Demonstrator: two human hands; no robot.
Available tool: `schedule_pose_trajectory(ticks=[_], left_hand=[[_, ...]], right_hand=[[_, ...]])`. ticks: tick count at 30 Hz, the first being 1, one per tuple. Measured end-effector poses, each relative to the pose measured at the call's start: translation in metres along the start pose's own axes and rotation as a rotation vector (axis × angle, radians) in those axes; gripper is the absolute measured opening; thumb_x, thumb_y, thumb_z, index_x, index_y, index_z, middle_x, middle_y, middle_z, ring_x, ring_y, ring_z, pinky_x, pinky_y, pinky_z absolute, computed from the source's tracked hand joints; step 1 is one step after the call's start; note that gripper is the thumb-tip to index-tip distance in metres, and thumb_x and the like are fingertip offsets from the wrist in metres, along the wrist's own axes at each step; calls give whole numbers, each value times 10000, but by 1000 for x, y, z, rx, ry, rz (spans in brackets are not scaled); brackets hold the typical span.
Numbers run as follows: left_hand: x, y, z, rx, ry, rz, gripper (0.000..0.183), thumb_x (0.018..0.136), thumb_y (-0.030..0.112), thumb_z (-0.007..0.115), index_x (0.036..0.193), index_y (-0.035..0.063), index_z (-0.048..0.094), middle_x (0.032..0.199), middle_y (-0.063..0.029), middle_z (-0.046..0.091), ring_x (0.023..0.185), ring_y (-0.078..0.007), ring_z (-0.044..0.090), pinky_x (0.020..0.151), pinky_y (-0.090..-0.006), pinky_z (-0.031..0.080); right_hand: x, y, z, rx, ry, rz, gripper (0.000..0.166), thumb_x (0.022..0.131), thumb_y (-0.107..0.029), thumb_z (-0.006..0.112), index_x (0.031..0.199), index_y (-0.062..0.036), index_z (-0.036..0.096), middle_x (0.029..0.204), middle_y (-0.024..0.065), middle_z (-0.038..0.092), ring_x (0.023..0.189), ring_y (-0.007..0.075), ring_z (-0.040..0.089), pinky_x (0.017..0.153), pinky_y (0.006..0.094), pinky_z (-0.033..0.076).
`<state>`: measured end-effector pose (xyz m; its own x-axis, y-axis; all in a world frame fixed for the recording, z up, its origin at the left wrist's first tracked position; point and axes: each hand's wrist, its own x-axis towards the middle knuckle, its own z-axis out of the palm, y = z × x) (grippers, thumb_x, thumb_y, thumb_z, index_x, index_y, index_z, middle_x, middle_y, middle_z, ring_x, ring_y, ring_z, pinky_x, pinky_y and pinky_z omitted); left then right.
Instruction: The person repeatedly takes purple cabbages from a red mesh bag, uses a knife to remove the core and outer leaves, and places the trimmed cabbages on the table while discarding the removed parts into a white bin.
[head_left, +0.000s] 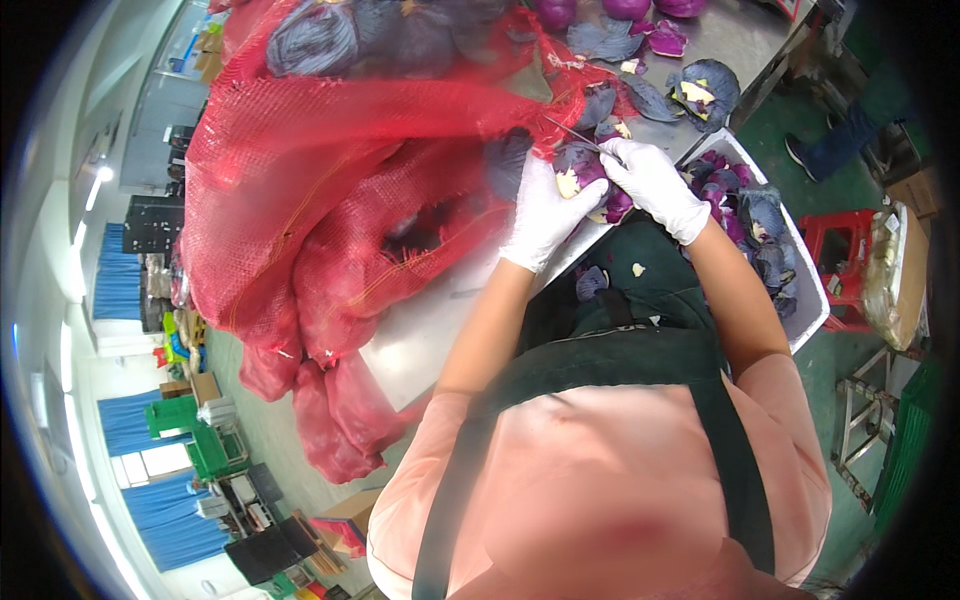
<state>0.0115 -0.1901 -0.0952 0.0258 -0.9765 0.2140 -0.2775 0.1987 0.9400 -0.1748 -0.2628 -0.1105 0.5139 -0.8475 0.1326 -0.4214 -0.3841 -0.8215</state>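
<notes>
My left hand (541, 214), in a white glove, holds a red cabbage (577, 161) near the steel table's edge. Its thumb presses along the near side, beside a pale cut patch. My right hand (651, 180), gloved too, grips a knife with a thin blade (570, 130) that points to the upper left over the cabbage. The handle is hidden in the fingers. Red mesh (546, 139) bunches at my left fingertips; whether they grip it, I cannot tell. Loose dark outer leaves (651, 97) and a cabbage with a pale cut patch (705, 94) lie beyond my right hand.
Large red mesh sacks (337, 187) cover the left of the steel table (427, 307), cabbages (315, 41) showing at the back. Purple peeled cabbages (626, 7) sit farthest away. Right of me stands a white bin (814, 300) of leaves, then a red stool (840, 262). Another person's leg (832, 142) shows beyond.
</notes>
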Motion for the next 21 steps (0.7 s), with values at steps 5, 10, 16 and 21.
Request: schedule_pose_trajectory(ticks=[5,10,16,21], left_hand=[[-9,4,-19,177,-28,-42,811,779,115,862,1452,-1,424,1407,-156,530,1263,-234,573,1069,-368,485],[-24,-6,-37,-20,-83,-60,879,741,147,895,1471,3,427,1536,-165,426,1431,-268,432,1204,-400,334],[-26,-10,-52,-107,-99,-69,946,723,136,898,1510,6,389,1579,-157,393,1503,-280,327,1250,-410,250],[-38,-8,-55,-21,-137,-74,989,706,119,895,1529,3,359,1609,-168,347,1519,-289,299,1260,-407,224]], right_hand=[[11,17,-1,52,-49,292,315,1000,-295,530,953,-14,664,781,189,696,630,320,692,647,446,544],[21,9,3,115,-84,408,355,982,-334,536,929,-10,674,803,190,701,624,289,692,644,431,544],[37,17,20,-298,180,205,369,967,-364,543,1006,-35,705,973,221,719,950,413,690,849,500,529],[7,-11,2,49,200,25,463,925,-461,670,1200,-89,668,1025,154,735,971,365,705,849,458,537]])
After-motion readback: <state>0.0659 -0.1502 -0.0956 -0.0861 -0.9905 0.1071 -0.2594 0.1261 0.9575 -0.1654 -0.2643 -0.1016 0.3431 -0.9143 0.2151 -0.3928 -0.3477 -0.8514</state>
